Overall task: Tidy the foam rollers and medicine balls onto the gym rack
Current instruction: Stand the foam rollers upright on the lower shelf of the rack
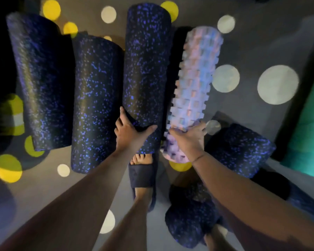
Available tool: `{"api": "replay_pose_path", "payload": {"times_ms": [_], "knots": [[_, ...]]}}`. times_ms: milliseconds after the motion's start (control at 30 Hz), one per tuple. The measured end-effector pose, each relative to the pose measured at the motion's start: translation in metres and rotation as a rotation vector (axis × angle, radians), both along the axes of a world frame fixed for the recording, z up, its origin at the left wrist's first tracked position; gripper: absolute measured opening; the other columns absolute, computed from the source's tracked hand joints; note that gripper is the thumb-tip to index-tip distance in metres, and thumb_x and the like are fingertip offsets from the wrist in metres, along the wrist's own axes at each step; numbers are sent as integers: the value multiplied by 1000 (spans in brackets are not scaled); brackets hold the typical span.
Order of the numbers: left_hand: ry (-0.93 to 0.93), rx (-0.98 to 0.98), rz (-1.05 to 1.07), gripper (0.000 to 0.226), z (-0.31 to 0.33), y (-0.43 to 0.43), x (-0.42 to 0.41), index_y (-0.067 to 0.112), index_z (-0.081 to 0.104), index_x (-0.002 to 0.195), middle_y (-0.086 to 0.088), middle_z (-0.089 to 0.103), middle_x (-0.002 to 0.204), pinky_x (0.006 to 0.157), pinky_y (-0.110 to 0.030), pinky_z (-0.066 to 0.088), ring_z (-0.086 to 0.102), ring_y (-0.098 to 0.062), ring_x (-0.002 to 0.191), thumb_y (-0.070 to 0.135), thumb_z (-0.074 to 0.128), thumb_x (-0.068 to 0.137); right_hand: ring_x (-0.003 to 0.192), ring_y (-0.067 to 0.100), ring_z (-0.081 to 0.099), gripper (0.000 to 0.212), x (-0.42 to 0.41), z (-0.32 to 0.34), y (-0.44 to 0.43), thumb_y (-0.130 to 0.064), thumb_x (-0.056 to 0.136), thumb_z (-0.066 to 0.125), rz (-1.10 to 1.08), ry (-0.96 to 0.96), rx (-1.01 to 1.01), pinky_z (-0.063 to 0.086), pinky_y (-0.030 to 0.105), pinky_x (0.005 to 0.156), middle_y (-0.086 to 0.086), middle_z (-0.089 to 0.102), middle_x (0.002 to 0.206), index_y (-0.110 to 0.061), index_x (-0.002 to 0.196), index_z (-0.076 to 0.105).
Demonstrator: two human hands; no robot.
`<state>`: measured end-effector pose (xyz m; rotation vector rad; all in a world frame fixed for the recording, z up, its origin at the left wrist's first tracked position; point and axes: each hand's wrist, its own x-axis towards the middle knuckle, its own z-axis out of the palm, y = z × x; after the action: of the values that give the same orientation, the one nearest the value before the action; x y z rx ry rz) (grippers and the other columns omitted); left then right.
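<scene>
My left hand [130,132] grips the near end of a long black foam roller with blue speckles [146,69] that stands up from the floor in the middle. My right hand [188,137] is closed around the lower part of a pale lilac knobbly foam roller [195,84], lifted and tilted just right of it. Two more speckled rollers [42,84] [96,102] lie side by side to the left. Another speckled roller [241,149] lies behind my right wrist, and one more [188,218] sits near my right foot. No medicine ball or rack is in view.
The floor is a grey mat with yellow and white dots [277,84]. A teal mat or roller [308,127] lies at the right edge. My left foot in a dark slide sandal [141,174] stands below the held roller. The far left is dark.
</scene>
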<state>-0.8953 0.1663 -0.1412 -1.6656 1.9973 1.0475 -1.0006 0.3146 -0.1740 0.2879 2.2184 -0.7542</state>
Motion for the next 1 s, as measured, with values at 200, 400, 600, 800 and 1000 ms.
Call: {"api": "replay_pose_path", "payload": {"times_ms": [200,400,600,800,1000], "knots": [[58,-58,-114,109,59,33,-20,18,15,160,-15,19,162,123,-46,20,19,-34,149,67,69,79,97,20,65,62,-36,77,39,-47,63,80,-55,-70,-84,54,33,87,2,67,108,-14,111,57],[328,672,270,58,233,91,-76,16,58,135,7,75,102,71,-23,56,72,-7,86,54,65,92,58,1,65,14,-61,274,75,-26,85,78,-43,-279,-272,50,16,54,-6,72,69,-14,85,72],[513,801,433,58,419,124,-105,12,61,130,-5,78,102,65,-28,59,76,-19,86,38,76,81,84,11,75,29,-95,456,99,-38,87,76,-34,-277,-431,61,29,73,-6,78,90,-18,108,72],[666,824,581,57,583,118,-91,12,71,123,-21,69,124,104,-56,50,67,-38,115,46,83,79,52,1,57,27,-113,630,84,-46,90,71,207,-229,-477,46,19,52,-12,64,58,-20,87,70],[995,507,598,59,719,99,-101,14,67,129,-17,69,127,106,-57,48,66,-37,117,48,78,83,62,8,63,19,-133,774,25,-41,91,68,407,-155,-650,51,20,56,-4,72,82,-23,94,71]]}}
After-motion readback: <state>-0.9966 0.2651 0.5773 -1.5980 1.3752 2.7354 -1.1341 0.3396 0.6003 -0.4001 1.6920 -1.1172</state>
